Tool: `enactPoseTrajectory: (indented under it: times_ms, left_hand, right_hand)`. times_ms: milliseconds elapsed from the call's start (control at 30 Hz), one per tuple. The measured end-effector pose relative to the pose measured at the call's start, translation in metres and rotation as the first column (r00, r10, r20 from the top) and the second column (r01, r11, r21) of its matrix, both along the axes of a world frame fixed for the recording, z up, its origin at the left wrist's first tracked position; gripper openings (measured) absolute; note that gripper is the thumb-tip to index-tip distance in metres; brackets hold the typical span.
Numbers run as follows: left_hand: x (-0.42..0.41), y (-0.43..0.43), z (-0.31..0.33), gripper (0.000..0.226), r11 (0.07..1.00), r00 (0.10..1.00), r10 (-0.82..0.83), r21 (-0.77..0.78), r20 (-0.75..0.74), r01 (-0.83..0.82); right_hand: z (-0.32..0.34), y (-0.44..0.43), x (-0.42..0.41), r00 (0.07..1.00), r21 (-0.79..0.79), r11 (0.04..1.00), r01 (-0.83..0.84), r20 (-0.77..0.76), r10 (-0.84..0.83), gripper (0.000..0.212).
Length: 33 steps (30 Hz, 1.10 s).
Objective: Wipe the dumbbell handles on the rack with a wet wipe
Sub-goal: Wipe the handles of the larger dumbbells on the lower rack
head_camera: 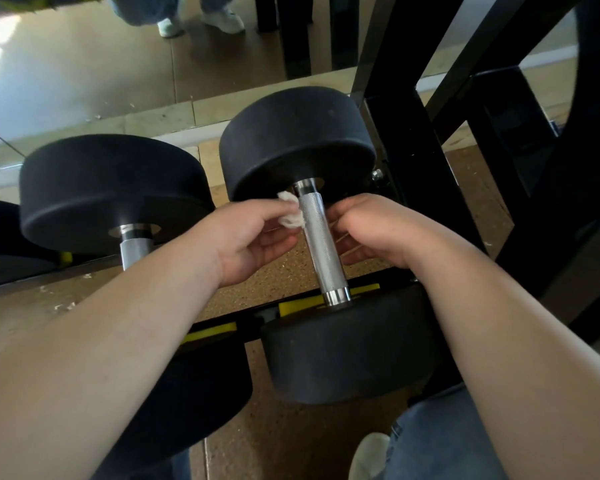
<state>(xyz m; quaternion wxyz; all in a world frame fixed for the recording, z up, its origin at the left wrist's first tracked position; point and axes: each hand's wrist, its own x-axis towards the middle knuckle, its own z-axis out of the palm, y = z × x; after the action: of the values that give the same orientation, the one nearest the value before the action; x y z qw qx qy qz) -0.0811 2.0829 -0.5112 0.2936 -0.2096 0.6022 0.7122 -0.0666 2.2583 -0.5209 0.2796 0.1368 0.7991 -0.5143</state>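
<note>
Rack (413,161): black steel frame, with the upright post at the right end and yellow pads along the front rail. There is a mirror (84,64) behind it.

Right dumbbell (295,140): sits at the right end of the rack, just beside the upright. One black head lies to the back rail and the other to the front rail. Left dumbbell (108,192): next along the rail and lying the same way. Its grip is partly hidden by the person's left forearm.

Handle (321,244) of the right dumbbell: knurled steel, bare, with its long axis running from the back rail to the front, tilted slightly. It lies between the two hands.

Left hand (253,244): on the handle's left side, fingers curled in and pinching the wet wipe. Right hand (371,230): on the handle's right side, fingers bent toward the steel. Cannot tell whether they hold it or merely rest near it.

Wet wipe (291,211): a small white wad pressed against the left flank of the handle, near the back head.

Judgement: this handle is in the middle of being wiped. Most of its length lies frontward of the wipe, so the stroke should run along the axis toward the front rail. The left hand is the working one. The left dumbbell's handle looks untouched and probably comes next.
</note>
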Motion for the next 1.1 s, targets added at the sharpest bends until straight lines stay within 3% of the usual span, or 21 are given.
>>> enactPoseTrajectory:
  times_ms: [200,400,533,667,733,800,867,900,1100]
  left_hand:
    - [0.003,0.009,-0.002,0.013,0.984,0.981,0.179,0.02,-0.076,-0.178]
    - [0.006,0.002,0.005,0.013,0.992,0.992,0.117,0.049,-0.055,-0.114]
    - [0.01,0.003,0.003,0.016,0.997,0.988,0.056,-0.048,-0.146,-0.063]
    - [0.006,0.012,-0.004,0.016,0.986,0.974,0.086,-0.125,-0.207,-0.113]
    - [0.005,0.008,-0.005,0.017,0.985,0.982,0.024,-0.161,-0.186,-0.054]
    - [0.011,0.0,-0.006,0.02,0.949,0.971,-0.22,-0.248,-0.088,0.193]
    - [0.024,-0.004,-0.007,0.016,0.838,0.875,-0.482,-0.271,0.039,0.474]
    - [0.029,-0.002,-0.009,0.013,0.81,0.846,-0.529,-0.258,0.067,0.527]
    - [0.023,-0.001,-0.012,0.019,0.944,0.947,-0.319,-0.091,-0.022,0.316]
  right_hand:
    - [-0.002,0.0,0.001,0.999,0.028,0.999,-0.032,-0.01,0.032,0.035]
    - [-0.002,0.001,0.002,0.998,0.059,0.997,-0.055,-0.026,0.057,0.035]
    - [-0.001,-0.001,0.002,0.997,0.065,0.995,-0.072,-0.025,0.074,0.037]
    - [0.0,0.0,0.003,0.994,0.085,0.992,-0.099,-0.04,0.102,0.034]
    - [0.0,0.0,0.003,0.993,0.094,0.99,-0.102,-0.049,0.107,0.033]
    - [0.0,0.0,0.002,0.993,0.102,0.99,-0.097,-0.052,0.103,0.033]
    - [0.001,-0.001,0.002,0.994,0.115,0.989,-0.089,-0.059,0.096,0.036]
    - [0.001,-0.001,0.002,0.993,0.126,0.988,-0.088,-0.062,0.096,0.037]
    - [0.002,0.0,0.003,0.993,0.114,0.99,-0.081,-0.073,0.09,0.037]
